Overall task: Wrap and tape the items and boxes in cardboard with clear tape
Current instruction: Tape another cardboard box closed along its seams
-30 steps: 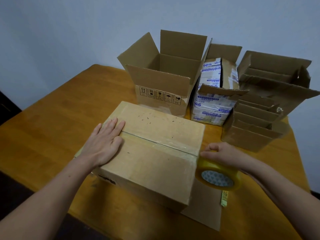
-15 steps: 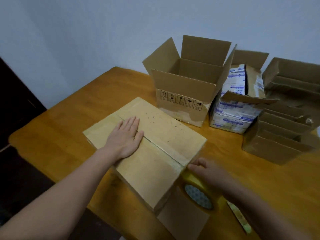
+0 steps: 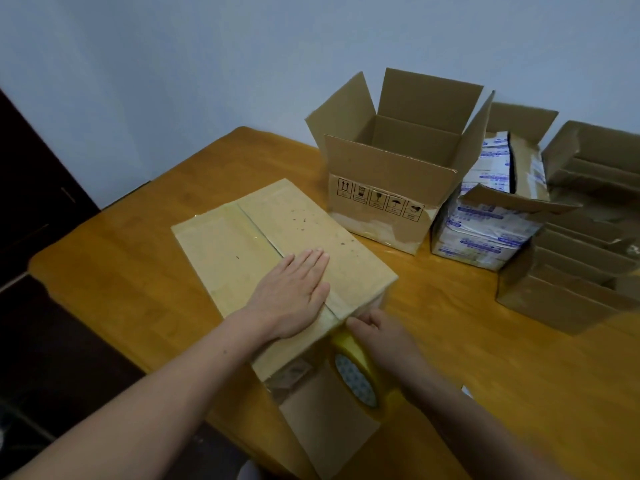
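Left hand (image 3: 289, 299) on box (image 3: 304, 226), tape (image 3: 358, 381) seemingly gripped

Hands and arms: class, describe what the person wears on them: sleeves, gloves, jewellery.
The left hand and right hand are bare: no gloves, rings or watch show. The left forearm and right forearm are uncovered to the frame edge, with no sleeve in view. The right arm is slightly blurred.

One sealed box (image 3: 304, 233) lies under the left hand (image 3: 291, 296), and one tape roll (image 3: 356, 375) is in the right hand (image 3: 377, 332). One flat cardboard sheet (image 3: 325, 420) lies beneath them. Beyond the left fingertips stands one open box (image 3: 391, 188). To its right is one box of white packs (image 3: 485, 223), then nested cartons (image 3: 561, 299), perhaps two stacks.
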